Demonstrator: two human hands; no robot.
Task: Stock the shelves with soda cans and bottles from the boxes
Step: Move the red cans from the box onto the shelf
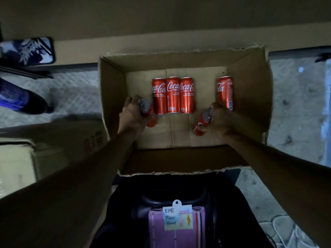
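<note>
Fingers of the left hand and right hand each curl round a red can, arms reaching into the box.

Bare forearms; dark garment, pink cloth w/ tag

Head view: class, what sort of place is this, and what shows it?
Probably a shop's stock area: an open box holding cola cans, a second carton beside it, and the left hand and right hand each gripping a can.
</note>
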